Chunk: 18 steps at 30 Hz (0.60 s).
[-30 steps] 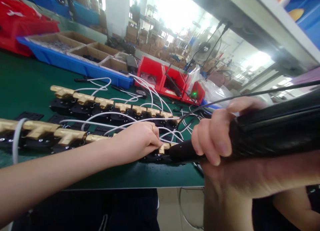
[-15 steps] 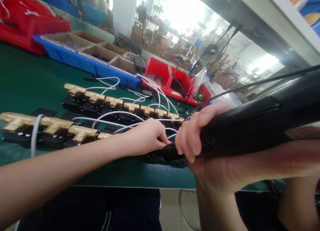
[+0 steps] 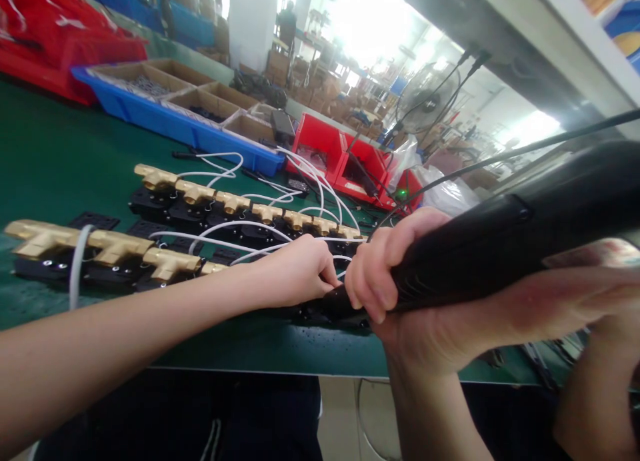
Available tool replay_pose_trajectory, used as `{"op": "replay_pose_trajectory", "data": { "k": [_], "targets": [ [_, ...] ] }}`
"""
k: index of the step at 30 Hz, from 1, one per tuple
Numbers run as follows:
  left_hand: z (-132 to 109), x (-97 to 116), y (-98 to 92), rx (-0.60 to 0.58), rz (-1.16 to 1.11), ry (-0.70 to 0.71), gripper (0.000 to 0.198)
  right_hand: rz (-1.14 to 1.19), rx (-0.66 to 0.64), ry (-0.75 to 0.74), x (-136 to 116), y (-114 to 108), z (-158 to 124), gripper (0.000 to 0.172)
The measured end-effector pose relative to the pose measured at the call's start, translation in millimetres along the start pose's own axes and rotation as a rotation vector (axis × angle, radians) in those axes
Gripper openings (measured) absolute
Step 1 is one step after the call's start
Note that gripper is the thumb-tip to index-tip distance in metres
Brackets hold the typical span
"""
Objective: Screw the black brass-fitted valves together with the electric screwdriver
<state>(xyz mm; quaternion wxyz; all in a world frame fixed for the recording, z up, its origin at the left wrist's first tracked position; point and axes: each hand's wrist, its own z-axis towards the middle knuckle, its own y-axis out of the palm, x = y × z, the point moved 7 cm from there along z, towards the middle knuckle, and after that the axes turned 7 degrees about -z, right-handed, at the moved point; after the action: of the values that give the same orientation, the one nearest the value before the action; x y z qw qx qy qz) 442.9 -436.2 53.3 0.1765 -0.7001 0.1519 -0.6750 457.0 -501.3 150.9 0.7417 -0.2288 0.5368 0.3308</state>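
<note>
My right hand [image 3: 373, 271] is wrapped round a black electric screwdriver [image 3: 480, 241], whose body slants up to the right edge. Its narrow front end points down-left at the near row of black parts with brass tee fittings [image 3: 167, 264]. Beside that front end, my left hand [image 3: 303, 271] is closed in a pinch, fingertips low by the near row. What it pinches is hidden. Grey cables [image 3: 245, 228] loop over the rows and pass behind the left hand. Behind stands a second row of brass tees [image 3: 233, 201] on black housings.
Behind the rows are a blue divided tray [image 3: 180, 131] with small parts, red bins [image 3: 320, 144] and a red crate [image 3: 75, 54]. A black cord [image 3: 510, 158] runs above the screwdriver. Tools [image 3: 537, 364] lie at right, near a bare forearm [image 3: 595, 388].
The view has shifted slightly, so the rows and bins sit a little further right. The screwdriver's body is tilted slightly differently. Both hands keep their hold.
</note>
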Motion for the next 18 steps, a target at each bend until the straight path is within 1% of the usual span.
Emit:
{"op": "replay_pose_trajectory", "data": {
  "k": [2,4,6,8,10,12,14,16,18],
  "targets": [
    [-0.4,0.9,0.9,-0.012,-0.011,0.032,0.018,0.043,0.010,-0.011,2.1,-0.9,0.7,0.078],
    [-0.3,0.7,2.0,-0.019,-0.024,0.054,0.019,0.068,0.009,-0.019,3.9,-1.6,0.6,0.078],
    [0.7,-1.8,2.5,-0.008,-0.015,0.040,0.016,0.055,0.029,-0.042,3.1,-3.3,-0.2,0.078],
    [2.0,-3.8,3.3,0.004,0.008,0.029,0.017,0.041,0.055,-0.059,0.0,-4.2,-1.2,0.078],
    [2.0,-3.3,4.6,-0.004,0.040,0.050,0.019,0.042,0.076,-0.054,-4.1,-3.9,-2.2,0.078],
    [-1.4,1.6,3.2,0.001,0.086,0.132,0.017,0.041,0.085,-0.056,-9.3,-2.5,-3.1,0.078],
    [-9.6,8.1,-2.6,0.044,0.141,0.241,0.019,0.041,0.101,-0.074,-13.4,-2.2,-3.7,0.079],
    [-21.2,12.6,-9.8,0.093,0.197,0.334,0.021,0.057,0.096,-0.078,-13.2,-1.4,-3.9,0.079],
    [-33.0,12.8,-15.4,0.121,0.249,0.380,0.018,0.074,0.066,-0.053,-9.0,0.3,-4.1,0.077]
  ]
}}
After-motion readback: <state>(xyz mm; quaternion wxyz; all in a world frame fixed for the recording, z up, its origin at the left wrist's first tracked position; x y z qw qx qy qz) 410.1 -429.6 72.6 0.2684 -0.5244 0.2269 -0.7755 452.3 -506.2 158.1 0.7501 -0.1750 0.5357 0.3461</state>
